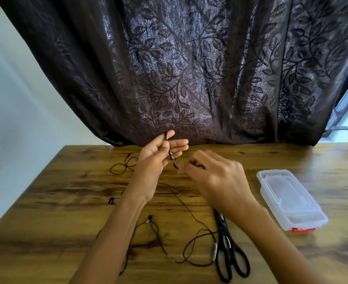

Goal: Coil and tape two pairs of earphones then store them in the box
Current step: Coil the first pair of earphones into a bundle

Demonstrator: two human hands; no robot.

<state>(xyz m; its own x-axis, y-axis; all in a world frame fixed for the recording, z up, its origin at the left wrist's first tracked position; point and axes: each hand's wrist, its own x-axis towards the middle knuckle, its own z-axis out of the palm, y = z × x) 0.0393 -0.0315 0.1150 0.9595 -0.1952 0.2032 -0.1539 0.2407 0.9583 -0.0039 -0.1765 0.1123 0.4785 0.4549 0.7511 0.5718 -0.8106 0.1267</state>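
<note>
My left hand (158, 152) is raised above the table, palm toward me, with black earphone cable (170, 155) looped over its fingers. My right hand (214, 177), blurred by motion, pinches the same cable just right of the left fingers. From there the thin black cable (181, 201) trails down over the table to loose loops and an earbud (149, 218) near the front edge. A second black earphone lead (124, 163) lies loosely coiled at the back left. The clear plastic box (290, 198) with its lid on sits at the right.
Black scissors (228, 249) lie at the front between my forearms, partly over the cable. A small black earbud (111, 200) rests at the left. A dark leaf-patterned curtain (189, 68) hangs behind the wooden table (66, 212).
</note>
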